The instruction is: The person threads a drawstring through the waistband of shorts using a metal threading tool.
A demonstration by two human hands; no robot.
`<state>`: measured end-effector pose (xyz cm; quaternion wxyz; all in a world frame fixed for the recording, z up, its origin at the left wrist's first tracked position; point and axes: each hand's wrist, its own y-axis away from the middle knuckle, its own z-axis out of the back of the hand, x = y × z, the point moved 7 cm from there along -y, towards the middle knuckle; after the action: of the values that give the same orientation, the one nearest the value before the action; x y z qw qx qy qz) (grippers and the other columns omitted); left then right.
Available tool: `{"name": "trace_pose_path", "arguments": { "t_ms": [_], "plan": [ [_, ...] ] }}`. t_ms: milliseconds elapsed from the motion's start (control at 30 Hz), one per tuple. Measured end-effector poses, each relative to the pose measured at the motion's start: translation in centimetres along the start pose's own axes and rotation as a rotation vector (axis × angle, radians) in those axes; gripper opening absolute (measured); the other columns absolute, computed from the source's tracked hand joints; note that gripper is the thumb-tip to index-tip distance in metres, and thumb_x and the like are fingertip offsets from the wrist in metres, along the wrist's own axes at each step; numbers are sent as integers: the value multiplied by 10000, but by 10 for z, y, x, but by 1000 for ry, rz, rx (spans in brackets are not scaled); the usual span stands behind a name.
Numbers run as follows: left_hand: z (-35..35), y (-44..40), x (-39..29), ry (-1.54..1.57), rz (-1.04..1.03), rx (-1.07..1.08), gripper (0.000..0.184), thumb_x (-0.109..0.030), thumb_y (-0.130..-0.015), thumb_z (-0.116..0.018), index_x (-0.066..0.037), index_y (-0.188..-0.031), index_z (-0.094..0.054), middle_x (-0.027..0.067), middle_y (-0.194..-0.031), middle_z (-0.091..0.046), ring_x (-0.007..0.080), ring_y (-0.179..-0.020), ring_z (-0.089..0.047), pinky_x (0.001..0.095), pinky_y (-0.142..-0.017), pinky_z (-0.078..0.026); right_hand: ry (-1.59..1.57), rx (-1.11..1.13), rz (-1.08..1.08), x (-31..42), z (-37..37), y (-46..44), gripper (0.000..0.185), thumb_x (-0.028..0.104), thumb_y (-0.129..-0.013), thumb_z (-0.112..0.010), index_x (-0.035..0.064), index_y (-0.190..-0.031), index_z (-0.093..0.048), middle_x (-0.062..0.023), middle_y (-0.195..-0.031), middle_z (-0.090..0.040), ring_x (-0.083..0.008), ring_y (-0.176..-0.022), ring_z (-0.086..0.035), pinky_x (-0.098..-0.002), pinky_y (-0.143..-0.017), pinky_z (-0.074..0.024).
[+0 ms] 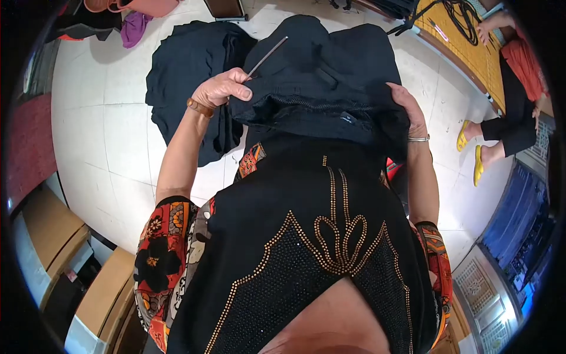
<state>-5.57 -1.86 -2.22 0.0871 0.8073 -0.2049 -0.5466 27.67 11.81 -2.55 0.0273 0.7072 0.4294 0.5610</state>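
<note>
A dark garment (354, 65) lies spread before me, its waistband with a small label toward my body. My left hand (223, 88) is closed at the garment's left edge, a thin metal rod (268, 57) sticking up and to the right from it. At the garment's right edge, my right hand (408, 105) grips the cloth, with its fingertips partly hidden. To the left, a pile of dark cloth (186, 76) rests beside the garment.
At the upper right stands a yellow table (454, 50) with black cord (466, 20). Beside it sits another person (522, 88) in yellow shoes. A purple cloth (134, 28) is at the upper left. Cardboard boxes (103, 289) stand lower left, blue fabric (510, 218) at the right.
</note>
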Motion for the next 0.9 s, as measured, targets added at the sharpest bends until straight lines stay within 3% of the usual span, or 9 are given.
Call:
{"name": "trace_pose_path", "arguments": {
  "t_ms": [167, 300, 467, 667, 800, 900],
  "plan": [
    [-12, 9, 2, -21, 83, 203, 158, -96, -651, -713, -65, -601, -567, -60, -521, -409, 37, -435, -285, 162, -402, -208, 135, -89, -67, 5, -16, 9, 221, 104, -821, -569, -29, -997, -591, 2, -874, -592, -36, -765, -514, -131, -723, -398],
    [-12, 20, -3, -53, 76, 140, 195, -62, -692, -684, -106, -578, -531, -65, -535, -382, 36, -461, -269, 179, -411, -199, 361, 267, -167, -3, -34, 7, 106, 124, -830, -572, 22, -838, -601, 61, -739, -540, -18, -673, -478, -126, -656, -378],
    [-7, 22, 14, -116, 83, 111, 201, -121, -723, -690, -108, -582, -547, -74, -545, -388, 32, -476, -274, 174, -437, -219, 484, 259, -127, -26, -19, 11, 102, 123, -838, -562, 82, -745, -565, 101, -670, -493, 1, -616, -444, -123, -605, -356],
    [-5, 27, 29, -217, 79, 82, 234, -194, -762, -698, -111, -587, -567, -86, -557, -395, 26, -495, -280, 169, -469, -244, 681, 190, -63, -26, -26, 20, 109, 138, -833, -566, 50, -768, -573, 55, -693, -518, -33, -646, -458, -168, -623, -373],
    [-11, 42, 21, -324, 92, 28, 258, -194, -767, -693, -121, -568, -546, -87, -564, -379, 27, -510, -268, 180, -474, -230, 1266, 115, 868, 26, -91, 45, 151, 153, -819, -575, 3, -815, -564, 1, -740, -545, -82, -689, -475, -216, -678, -388],
    [-30, 47, 11, -355, 42, 30, 302, -194, -767, -689, -145, -549, -486, -86, -552, -348, 34, -504, -248, 186, -467, -207, 1206, 160, 755, 31, -121, 28, 234, 182, -807, -582, -32, -895, -548, -40, -789, -562, -134, -730, -498, -249, -729, -390]
  ]
}}
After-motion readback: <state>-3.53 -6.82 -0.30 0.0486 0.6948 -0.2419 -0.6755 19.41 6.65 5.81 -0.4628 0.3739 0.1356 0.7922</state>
